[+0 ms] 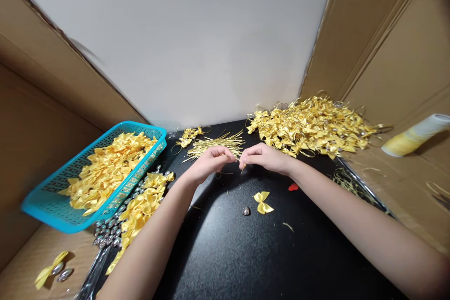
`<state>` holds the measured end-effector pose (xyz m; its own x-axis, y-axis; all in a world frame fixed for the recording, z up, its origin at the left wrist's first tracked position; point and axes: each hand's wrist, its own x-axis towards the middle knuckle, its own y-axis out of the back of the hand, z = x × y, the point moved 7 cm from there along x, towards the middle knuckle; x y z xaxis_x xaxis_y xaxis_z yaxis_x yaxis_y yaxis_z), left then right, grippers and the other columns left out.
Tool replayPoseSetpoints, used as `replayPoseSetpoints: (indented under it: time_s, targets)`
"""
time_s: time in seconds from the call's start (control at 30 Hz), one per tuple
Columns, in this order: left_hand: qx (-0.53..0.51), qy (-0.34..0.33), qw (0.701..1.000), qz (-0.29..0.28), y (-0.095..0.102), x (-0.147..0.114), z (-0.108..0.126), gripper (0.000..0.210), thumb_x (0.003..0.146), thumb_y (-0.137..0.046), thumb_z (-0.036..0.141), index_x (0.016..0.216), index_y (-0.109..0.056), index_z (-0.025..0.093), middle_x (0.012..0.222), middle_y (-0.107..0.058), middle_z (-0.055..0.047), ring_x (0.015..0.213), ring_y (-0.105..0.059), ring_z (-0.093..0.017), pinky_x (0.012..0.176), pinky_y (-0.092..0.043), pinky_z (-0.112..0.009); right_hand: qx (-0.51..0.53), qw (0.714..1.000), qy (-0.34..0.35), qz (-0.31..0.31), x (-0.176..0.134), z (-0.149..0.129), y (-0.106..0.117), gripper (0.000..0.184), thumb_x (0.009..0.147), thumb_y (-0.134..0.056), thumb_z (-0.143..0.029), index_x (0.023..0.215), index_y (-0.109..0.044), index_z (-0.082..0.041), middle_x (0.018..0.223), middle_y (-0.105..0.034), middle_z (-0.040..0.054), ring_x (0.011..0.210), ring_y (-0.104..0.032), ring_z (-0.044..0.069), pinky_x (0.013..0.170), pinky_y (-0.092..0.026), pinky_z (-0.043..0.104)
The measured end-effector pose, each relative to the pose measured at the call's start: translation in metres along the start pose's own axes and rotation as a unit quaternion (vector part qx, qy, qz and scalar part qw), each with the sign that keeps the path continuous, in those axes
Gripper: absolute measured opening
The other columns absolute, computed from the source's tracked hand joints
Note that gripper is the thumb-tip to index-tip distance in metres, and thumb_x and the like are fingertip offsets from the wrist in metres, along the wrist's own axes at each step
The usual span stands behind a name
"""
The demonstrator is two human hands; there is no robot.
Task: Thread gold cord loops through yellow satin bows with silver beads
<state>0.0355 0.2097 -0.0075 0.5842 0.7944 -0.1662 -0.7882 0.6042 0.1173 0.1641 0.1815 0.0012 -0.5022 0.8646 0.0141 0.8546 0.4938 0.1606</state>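
My left hand (213, 163) and my right hand (260, 157) meet over the black tabletop (225, 248), fingertips pinched close together. A thin gold cord (238, 160) runs between them, with both hands closed on it; its ends are partly hidden by the fingers. Just behind my left hand lies a spread of cut gold cords (225, 141). Nearer to me, a single yellow ribbon bow (263, 202) rests on the table, and a shiny silver bead (246, 211) sits to its left.
A blue basket (70, 225) of yellow bows stands at left, beside silver beads (105, 234) and loose bows (140, 206). Finished-looking looped bows (316, 126) are heaped at back right. A red piece (293, 187) lies near my right forearm. Cardboard walls (386, 47) flank the table; a yellow-white roll (415, 136) is at right.
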Motion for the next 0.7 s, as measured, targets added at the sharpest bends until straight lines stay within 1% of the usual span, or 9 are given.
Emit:
replayPoseSetpoints:
  time_s: [0.23, 0.5, 0.7]
  targets:
    - [0.021, 0.004, 1.000, 0.011, 0.001, 0.000, 0.000, 0.017, 0.070, -0.064, 0.031, 0.065, -0.059, 0.015, 0.048, -0.037, 0.007, 0.044, -0.026, -0.005, 0.042, -0.017, -0.020, -0.025, 1.000, 0.002, 0.000, -0.001, -0.002, 0.001, 0.015, 0.076, -0.063, -0.028, 0.070, -0.072, -0.018, 0.078, -0.070, 0.0020, 0.078, -0.062, 0.015, 0.082, -0.046, 0.032]
    - [0.021, 0.001, 1.000, 0.024, 0.006, 0.001, -0.002, 0.013, 0.069, -0.062, 0.029, 0.066, -0.060, 0.016, 0.047, -0.038, 0.008, 0.043, -0.025, -0.005, 0.042, -0.017, -0.020, -0.045, 0.999, 0.007, 0.002, -0.002, -0.002, 0.003, 0.014, 0.075, -0.062, -0.026, 0.068, -0.071, -0.019, 0.076, -0.069, 0.0014, 0.075, -0.061, 0.014, 0.076, -0.046, 0.030]
    - [0.032, 0.011, 0.999, 0.031, 0.011, 0.001, -0.003, 0.015, 0.069, -0.062, 0.030, 0.065, -0.059, 0.016, 0.047, -0.037, 0.008, 0.043, -0.025, -0.005, 0.042, -0.017, -0.021, -0.051, 0.999, 0.012, -0.010, -0.002, -0.004, 0.003, 0.014, 0.074, -0.061, -0.024, 0.064, -0.070, -0.019, 0.075, -0.068, 0.0009, 0.076, -0.061, 0.014, 0.078, -0.045, 0.030]
